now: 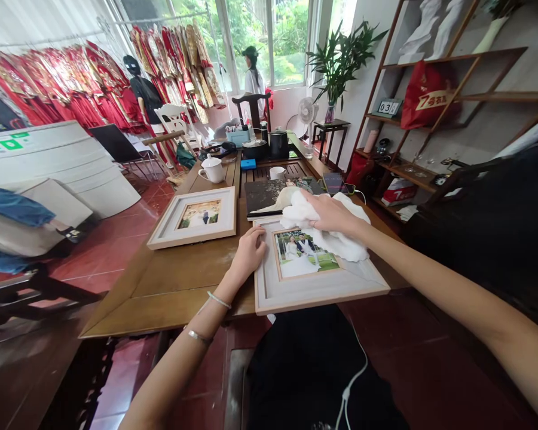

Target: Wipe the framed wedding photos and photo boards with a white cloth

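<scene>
A light wooden picture frame (269,297) with a wedding photo lies at the table's near edge, its front side slightly past it. My left hand (250,249) is closed on the frame's left side, fingertips over the rim. On the frame's upper right part, my right hand (334,214) presses down a bunched white cloth (347,243), fingers bent into it. The cloth hides that corner of the frame. Behind it lies a dark photo album or panel (264,197), partly covered by the cloth. A second picture frame (164,230) with a photo rests to the left.
On the wooden table (174,292) stand a white lidded mug (212,170), a small white cup (277,172), a blue box (248,163) and a black kettle (278,144). A phone (334,183) lies at the right. Two people are by the clothes racks. A shelf (430,164) stands right.
</scene>
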### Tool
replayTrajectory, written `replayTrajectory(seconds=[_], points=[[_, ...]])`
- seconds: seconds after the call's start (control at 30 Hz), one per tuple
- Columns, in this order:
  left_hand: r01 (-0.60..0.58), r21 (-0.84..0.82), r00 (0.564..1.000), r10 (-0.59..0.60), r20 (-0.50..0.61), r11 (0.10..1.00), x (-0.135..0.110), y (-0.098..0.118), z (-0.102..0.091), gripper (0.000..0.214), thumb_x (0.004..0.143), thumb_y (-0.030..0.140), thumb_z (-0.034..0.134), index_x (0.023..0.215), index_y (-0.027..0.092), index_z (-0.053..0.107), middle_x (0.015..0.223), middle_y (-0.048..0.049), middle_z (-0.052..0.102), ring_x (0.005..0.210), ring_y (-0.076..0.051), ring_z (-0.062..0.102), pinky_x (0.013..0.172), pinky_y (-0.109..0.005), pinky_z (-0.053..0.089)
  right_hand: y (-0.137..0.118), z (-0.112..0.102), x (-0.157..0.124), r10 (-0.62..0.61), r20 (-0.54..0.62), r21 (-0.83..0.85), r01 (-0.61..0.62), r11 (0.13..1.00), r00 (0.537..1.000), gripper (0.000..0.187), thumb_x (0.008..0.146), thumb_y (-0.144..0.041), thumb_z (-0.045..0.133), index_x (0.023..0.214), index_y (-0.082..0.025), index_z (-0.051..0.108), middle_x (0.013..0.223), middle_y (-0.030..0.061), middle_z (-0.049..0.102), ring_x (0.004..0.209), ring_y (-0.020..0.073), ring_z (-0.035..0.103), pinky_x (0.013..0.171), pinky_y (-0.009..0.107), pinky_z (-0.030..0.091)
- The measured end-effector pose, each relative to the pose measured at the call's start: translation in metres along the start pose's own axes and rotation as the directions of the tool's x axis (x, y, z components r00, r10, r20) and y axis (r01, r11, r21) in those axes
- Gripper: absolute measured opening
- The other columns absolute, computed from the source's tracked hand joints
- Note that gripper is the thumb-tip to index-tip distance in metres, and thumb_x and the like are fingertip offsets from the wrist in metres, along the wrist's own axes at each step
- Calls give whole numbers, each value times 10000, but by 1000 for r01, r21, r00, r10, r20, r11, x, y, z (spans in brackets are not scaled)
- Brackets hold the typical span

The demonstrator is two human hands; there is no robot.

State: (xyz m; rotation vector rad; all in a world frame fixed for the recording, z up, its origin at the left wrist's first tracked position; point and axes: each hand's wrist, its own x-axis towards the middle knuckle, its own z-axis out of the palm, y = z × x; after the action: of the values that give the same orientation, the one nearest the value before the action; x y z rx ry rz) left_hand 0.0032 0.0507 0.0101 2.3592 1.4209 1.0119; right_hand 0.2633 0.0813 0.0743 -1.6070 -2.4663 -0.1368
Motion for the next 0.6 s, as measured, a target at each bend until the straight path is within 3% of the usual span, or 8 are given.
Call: replayTrajectory(seconds=[0.13, 0.27, 0.4, 0.5, 0.6], points=[[-1, 1, 1000, 1, -8, 1000, 0, 0, 2, 322, 756, 49, 476, 1009, 140, 653, 1175, -129, 666, 1207, -273, 581, 1060, -450, 450, -14, -5, -21, -194, 103, 207, 170, 964, 976, 821, 725, -237, 642, 1479, -175, 323, 1186, 160, 625, 1017, 328, 586, 778, 360, 438], [9, 8, 1000, -9, -13, 1000, 1, 0, 3, 327, 747, 47, 485, 1008, 143, 657, 1160, -127, 674, 1201, -270, 586, 1057, -445, 454, -38, -16, -63, -441, 89, 428, 365, 827, 893, 829, 668, -181, 670, 1449, -239, 399, 1265, 103, 602, 1052, 279, 576, 854, 358, 436], [-4, 8, 1000, 4, -19, 1000, 1, -1, 3, 325, 751, 51, 489, 1013, 145, 658, 1170, -128, 670, 1202, -273, 585, 1057, -450, 456, -51, -37, -101, -493, 101, 501, 384, 775, 864, 805, 678, -135, 651, 1443, -237, 422, 1149, 93, 636, 1019, 256, 577, 854, 355, 438], [-16, 10, 1000, 16, -3, 1000, 1, -3, 2, 319, 764, 59, 486, 1024, 136, 654, 1171, -136, 667, 1207, -274, 582, 1060, -444, 455, -47, -48, -116, -532, 135, 540, 388, 747, 836, 786, 700, -136, 656, 1443, -242, 422, 1163, 82, 629, 1038, 240, 569, 875, 350, 437], [-29, 10, 999, 28, 17, 1000, 2, -4, 2, 323, 762, 53, 483, 1029, 129, 649, 1177, -141, 662, 1207, -274, 583, 1063, -445, 454, -32, -46, -116, -501, 160, 472, 380, 795, 851, 797, 709, -142, 647, 1459, -239, 394, 1168, 82, 630, 1048, 244, 561, 877, 364, 439]])
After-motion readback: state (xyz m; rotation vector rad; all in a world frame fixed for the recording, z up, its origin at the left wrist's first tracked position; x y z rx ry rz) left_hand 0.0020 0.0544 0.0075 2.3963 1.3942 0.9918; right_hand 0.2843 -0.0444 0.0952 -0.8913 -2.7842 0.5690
